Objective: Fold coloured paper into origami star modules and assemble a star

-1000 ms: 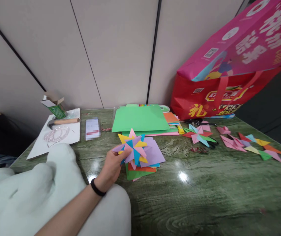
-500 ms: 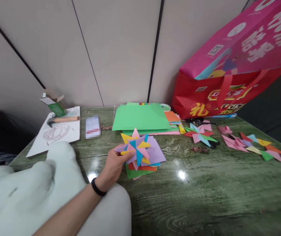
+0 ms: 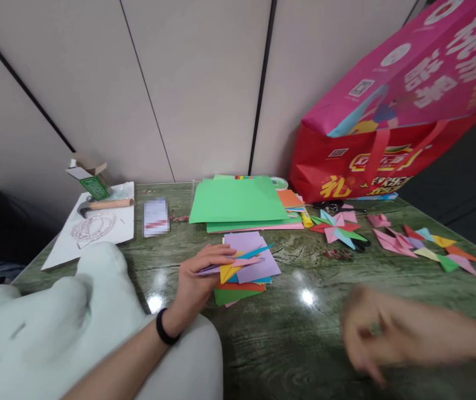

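My left hand [image 3: 199,278], with a black band at the wrist, is closed on a folded paper star [image 3: 242,262] in yellow, blue, pink and purple. The star is tilted nearly edge-on, so most of its face is hidden. Directly behind and below it lies a stack of square coloured papers [image 3: 258,250], purple on top, with blue, orange and green edges showing. My right hand [image 3: 373,333] is over the table's right front part, apart from any paper. Motion smears its fingers, and whether they hold anything cannot be made out.
Green sheets [image 3: 238,200] lie at the back centre. More folded paper stars [image 3: 338,226] and a ring of folded pieces [image 3: 444,247] lie right, below red and pink bags [image 3: 346,161]. A hammer [image 3: 108,204] and beads [image 3: 92,226] rest at left, beside a pale plush shape [image 3: 100,289].
The star in my left hand has turned from facing me to nearly edge-on. My right hand has come into view at the lower right, moving.
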The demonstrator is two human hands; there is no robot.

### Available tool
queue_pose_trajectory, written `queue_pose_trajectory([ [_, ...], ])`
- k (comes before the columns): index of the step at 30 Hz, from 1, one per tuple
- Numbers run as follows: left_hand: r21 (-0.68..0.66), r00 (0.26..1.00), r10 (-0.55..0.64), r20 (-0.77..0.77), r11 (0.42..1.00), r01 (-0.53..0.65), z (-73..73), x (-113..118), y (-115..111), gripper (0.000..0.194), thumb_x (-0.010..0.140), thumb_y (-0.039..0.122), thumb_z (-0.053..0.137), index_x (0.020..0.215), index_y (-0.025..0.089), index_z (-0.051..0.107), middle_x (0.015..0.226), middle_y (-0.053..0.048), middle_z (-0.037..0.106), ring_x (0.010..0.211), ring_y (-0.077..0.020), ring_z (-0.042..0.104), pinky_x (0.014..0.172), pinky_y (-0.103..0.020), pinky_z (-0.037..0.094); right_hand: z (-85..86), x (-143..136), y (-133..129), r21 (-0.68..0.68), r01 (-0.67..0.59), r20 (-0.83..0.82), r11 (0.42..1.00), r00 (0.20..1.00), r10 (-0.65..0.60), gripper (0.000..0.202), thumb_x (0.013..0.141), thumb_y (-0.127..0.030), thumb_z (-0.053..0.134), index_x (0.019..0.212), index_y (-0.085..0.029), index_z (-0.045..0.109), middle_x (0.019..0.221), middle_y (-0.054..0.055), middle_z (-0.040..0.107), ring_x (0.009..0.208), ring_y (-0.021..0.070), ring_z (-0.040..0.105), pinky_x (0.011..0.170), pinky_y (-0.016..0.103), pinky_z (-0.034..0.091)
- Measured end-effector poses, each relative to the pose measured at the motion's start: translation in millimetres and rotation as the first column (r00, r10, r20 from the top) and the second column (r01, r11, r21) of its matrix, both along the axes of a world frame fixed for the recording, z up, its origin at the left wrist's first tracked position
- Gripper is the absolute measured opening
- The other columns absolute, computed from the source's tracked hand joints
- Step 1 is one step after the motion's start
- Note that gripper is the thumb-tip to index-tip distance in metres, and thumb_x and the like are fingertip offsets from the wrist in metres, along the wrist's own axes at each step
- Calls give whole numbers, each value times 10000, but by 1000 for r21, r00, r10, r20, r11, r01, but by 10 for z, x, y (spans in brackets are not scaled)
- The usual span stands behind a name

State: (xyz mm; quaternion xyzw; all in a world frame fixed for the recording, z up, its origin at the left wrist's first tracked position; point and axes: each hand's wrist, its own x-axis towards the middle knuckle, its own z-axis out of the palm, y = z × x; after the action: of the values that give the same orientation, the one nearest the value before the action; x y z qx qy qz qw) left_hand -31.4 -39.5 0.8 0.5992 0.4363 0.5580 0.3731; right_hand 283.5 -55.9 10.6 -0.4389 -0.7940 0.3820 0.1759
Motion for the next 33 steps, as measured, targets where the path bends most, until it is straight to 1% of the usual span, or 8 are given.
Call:
queue_pose_trajectory([
  [1,110,997,-2,-77,994,10,6,-16,-7,111,681,200,688,766,246,742,954,-78,705,995,-270,582,977,-443,329,91,-93,213,-189,-60,-101,980,994,41,286,735,-451,611,553,-231,639,528,42,632,513,130,598,525,266,445],
  [3,297,970,33,-240,954,41,18,-53,-21,157,702,214,674,819,301,733,1023,-57,686,1079,-274,524,1024,-483,244,173,-304,530,-349,179,-385,920,868,-314,269,770,-477,561,749,-230,664,730,72,685,646,162,642,614,303,497],
  [6,469,894,104,-436,874,127,40,-92,-37,193,722,225,660,863,344,717,1107,-36,651,1171,-280,437,1049,-520,158,59,-652,641,-648,21,-517,762,722,-460,376,783,-511,529,953,-189,621,932,130,676,819,214,654,716,370,521],
  [12,523,812,207,-545,841,137,-8,-80,-7,262,754,158,618,917,352,684,1389,29,392,1299,-282,260,1029,-528,228,-270,-1235,349,-682,-241,-645,691,644,-412,368,636,-289,743,955,-173,599,981,70,663,791,175,651,682,289,527],
  [17,76,976,183,-117,982,-174,-85,-86,105,514,766,193,589,1253,278,447,1373,-89,391,1187,-249,448,937,-413,410,-322,-1339,414,-544,-15,-666,839,616,-421,308,615,-287,747,876,-185,618,872,33,690,789,182,644,741,327,513],
  [21,-539,915,145,377,838,90,-51,-76,176,436,767,346,577,1139,124,529,893,-116,678,725,-191,645,643,-304,519,-356,-1310,475,-436,59,-652,898,667,-361,321,651,-290,710,942,-203,607,925,32,687,813,185,642,741,336,511],
  [24,-601,908,13,418,753,267,-30,-35,155,384,725,404,627,968,107,629,773,-89,692,625,-161,624,568,-255,501,-370,-1312,460,-380,80,-610,921,727,-315,332,660,-285,697,960,-189,594,933,40,683,832,194,639,750,347,508],
  [33,-660,964,90,250,744,102,-97,5,102,249,609,328,744,710,123,646,656,-18,666,521,-94,553,467,-176,416,-362,-1331,380,-368,85,-518,926,808,-280,330,588,-254,744,847,-187,551,767,-13,631,669,150,583,581,252,468],
])
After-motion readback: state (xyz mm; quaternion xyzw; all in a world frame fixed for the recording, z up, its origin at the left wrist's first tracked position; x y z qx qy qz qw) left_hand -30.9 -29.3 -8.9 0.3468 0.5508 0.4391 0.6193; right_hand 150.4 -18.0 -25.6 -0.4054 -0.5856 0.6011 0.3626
